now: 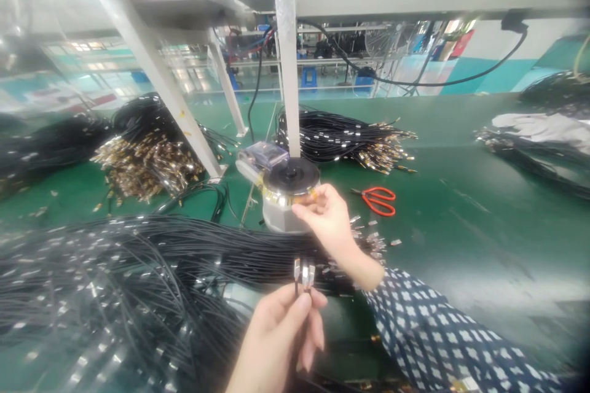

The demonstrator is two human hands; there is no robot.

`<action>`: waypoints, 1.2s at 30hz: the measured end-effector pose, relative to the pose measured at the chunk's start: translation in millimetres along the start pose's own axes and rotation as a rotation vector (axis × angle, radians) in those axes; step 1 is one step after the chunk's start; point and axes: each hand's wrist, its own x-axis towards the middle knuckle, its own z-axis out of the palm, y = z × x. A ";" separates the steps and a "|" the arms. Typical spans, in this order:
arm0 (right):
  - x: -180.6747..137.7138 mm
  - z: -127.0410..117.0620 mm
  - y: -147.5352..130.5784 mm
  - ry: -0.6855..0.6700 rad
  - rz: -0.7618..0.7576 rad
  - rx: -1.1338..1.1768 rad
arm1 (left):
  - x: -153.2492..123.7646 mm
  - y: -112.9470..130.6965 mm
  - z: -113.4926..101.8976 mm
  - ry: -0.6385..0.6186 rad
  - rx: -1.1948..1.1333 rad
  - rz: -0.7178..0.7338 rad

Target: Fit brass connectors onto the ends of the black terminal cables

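Head view: connectors [305, 275] jut from the pinching left hand [282, 326].

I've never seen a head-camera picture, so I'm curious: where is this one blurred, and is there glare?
Head view: smearing toward the left edge, with the left hand, right hand and red-handled scissors clearer; head view: pale sheen on the green table at lower right; head view: darkened corners on the right.

Bright; edges seemingly smeared.
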 end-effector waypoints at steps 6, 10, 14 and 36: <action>-1.8 5.5 6.6 0.036 -0.047 0.008 | -0.1 -1.5 -1.1 -0.007 0.004 -0.001; -2.0 8.3 10.0 0.066 -0.078 0.006 | 0.7 -1.8 -1.5 -0.008 0.004 -0.001; -1.2 12.0 10.1 0.104 -0.124 0.003 | 0.5 -0.3 -1.0 -0.013 0.007 -0.004; 1.7 9.8 13.1 0.091 -0.042 0.216 | -0.7 -1.4 -0.8 -0.003 0.014 0.000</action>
